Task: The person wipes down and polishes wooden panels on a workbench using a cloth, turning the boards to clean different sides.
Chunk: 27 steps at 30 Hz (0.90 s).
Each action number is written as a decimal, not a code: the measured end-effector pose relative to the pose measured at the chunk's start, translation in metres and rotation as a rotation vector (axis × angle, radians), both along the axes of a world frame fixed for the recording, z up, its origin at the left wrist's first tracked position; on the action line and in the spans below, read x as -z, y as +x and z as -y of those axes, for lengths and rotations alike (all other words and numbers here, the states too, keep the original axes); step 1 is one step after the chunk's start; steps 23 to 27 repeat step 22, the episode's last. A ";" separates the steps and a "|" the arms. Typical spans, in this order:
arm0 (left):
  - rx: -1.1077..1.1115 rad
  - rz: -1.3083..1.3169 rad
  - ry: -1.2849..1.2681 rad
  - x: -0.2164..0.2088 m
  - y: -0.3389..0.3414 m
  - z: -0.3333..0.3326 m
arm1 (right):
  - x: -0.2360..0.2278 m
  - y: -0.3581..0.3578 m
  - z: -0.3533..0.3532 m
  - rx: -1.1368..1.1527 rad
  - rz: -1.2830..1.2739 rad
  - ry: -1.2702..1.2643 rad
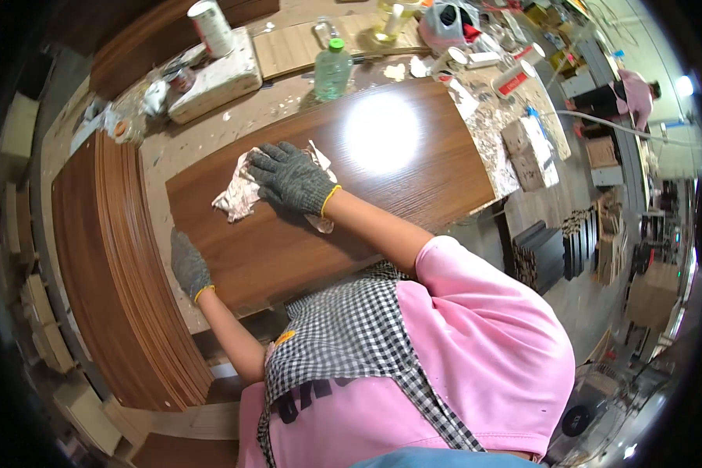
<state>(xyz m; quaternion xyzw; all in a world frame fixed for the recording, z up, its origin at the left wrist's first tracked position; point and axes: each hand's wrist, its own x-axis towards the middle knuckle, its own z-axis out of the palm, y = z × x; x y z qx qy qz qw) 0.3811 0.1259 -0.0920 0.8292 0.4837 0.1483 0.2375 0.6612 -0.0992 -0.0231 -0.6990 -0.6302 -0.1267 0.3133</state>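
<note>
A brown wood-grain board (413, 199) lies flat on the worktable, its glossy top reflecting a bright light. On its left part my right hand (292, 178), in a dark grey knit glove with a yellow cuff, presses down on a crumpled, pale, stained rag (238, 191). The fingers are a little spread and bent over the cloth, which bunches out on both sides of the hand. My left hand (189, 265), gloved alike, rests along the board's left edge with its fingers stretched out and nothing seen in them.
A stack of brown panels (121, 273) stands close on the left. Behind the board are a green-capped bottle (333, 72), a white block (214, 86) bearing a white can (210, 27), and several tubes (513, 79). A fan (593, 413) is at lower right; another person (636, 97) stands far right.
</note>
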 end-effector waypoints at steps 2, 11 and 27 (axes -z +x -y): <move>0.014 -0.006 -0.002 0.000 -0.006 -0.001 | -0.005 0.030 0.027 0.148 -0.111 -0.131; -0.005 -0.067 0.017 -0.012 -0.005 0.006 | 0.023 0.299 0.282 0.984 -0.174 -0.914; -0.003 -0.079 -0.140 0.004 -0.003 -0.014 | -0.040 0.006 0.211 0.325 -0.286 -0.260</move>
